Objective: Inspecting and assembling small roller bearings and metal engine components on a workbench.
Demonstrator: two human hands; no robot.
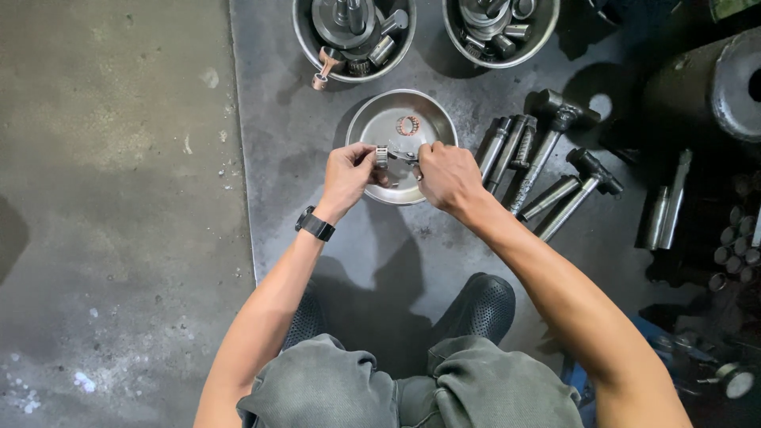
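Left hand (346, 172) pinches small bearing ring (381, 156); right hand (449, 175) closed on metal part (403, 155), over steel bowl (372, 127); risk: slippery ring drops, rolls off.

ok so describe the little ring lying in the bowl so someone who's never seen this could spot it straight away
Find the dark metal sheet on the floor, with three steel bowls on it. Take the shallow bowl nearest the person, under the left hand and right hand. The small ring lies alone on its far side, coppery and toothed like a bearing cage, unlike the grey parts heaped in the two farther bowls.
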